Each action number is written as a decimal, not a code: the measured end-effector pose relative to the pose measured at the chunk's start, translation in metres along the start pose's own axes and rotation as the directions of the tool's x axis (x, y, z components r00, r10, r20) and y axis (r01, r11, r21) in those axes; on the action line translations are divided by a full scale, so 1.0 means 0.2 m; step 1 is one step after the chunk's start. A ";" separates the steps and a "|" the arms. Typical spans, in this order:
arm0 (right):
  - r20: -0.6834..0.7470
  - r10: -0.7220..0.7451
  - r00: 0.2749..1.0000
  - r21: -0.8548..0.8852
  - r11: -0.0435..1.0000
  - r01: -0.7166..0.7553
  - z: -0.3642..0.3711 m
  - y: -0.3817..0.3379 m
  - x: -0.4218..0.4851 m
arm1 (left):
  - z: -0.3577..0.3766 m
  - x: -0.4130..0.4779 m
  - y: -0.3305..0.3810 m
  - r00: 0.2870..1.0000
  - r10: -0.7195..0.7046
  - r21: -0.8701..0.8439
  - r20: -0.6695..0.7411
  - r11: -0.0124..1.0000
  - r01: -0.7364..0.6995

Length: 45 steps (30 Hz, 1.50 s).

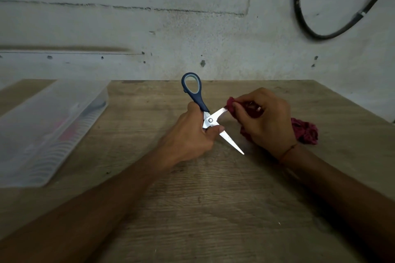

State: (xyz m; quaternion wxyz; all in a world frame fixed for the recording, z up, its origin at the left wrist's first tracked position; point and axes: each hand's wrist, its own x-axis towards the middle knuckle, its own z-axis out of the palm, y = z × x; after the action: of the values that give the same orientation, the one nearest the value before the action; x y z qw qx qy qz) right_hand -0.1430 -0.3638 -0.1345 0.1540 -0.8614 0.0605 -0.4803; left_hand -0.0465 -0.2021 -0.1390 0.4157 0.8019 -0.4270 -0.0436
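Two bare forearms (106,198) cross a grainy wooden table (213,209). Over the table's centre, the left hand (192,134) curls around blue-handled steel scissors (210,120), whose blades are spread wide. The right hand (267,121) pinches crumpled maroon cloth (305,131) over one blade tip. A ribbed clear plastic tray (42,130) sits at the table's left edge.

Your left hand (192,134) grips the scissors (210,120) near the pivot, blades spread wide, one blue handle loop pointing up toward the wall (149,28). Your right hand (267,117) pinches a dark red cloth (305,131) around the tip of the upper blade; the rest of the cloth lies bunched on the wooden table (213,198). A clear plastic box (47,130) sits at your left, and a black cable (299,17) hangs on the wall.
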 end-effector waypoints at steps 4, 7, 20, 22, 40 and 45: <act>-0.024 0.084 0.996 -0.045 0.995 -0.086 0.02 0.04 0.02 | 0.00 0.02 -0.01 1.000 -0.024 0.016 0.011 1.000 0.024; -0.077 0.157 0.985 -0.071 0.984 -0.162 0.01 0.08 0.04 | 0.01 0.03 -0.02 0.999 -0.030 -0.002 0.025 1.000 0.030; 0.022 0.016 1.000 -0.064 0.998 -0.014 0.04 0.02 -0.01 | 0.02 0.05 -0.05 0.999 -0.037 0.001 0.017 0.999 0.037; 0.028 -0.037 0.999 -0.045 0.998 0.038 0.04 0.01 -0.02 | 0.02 0.05 -0.06 0.999 -0.032 0.010 0.015 0.999 0.032; 0.292 -0.346 0.892 0.030 0.935 0.353 0.03 -0.02 -0.04 | 0.02 0.05 -0.05 0.996 -0.065 -0.043 0.056 0.997 0.067; 0.259 -0.353 0.899 -0.164 0.901 0.401 0.00 0.06 -0.02 | 0.02 0.03 -0.04 0.999 -0.050 0.005 0.009 0.999 0.050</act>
State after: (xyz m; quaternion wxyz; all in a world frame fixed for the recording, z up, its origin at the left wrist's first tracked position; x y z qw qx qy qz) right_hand -0.1449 -0.3741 -0.1412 -0.0302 -0.9165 -0.0748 -0.3919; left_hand -0.0402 -0.2066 -0.1451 0.4105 0.8132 -0.4086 -0.0565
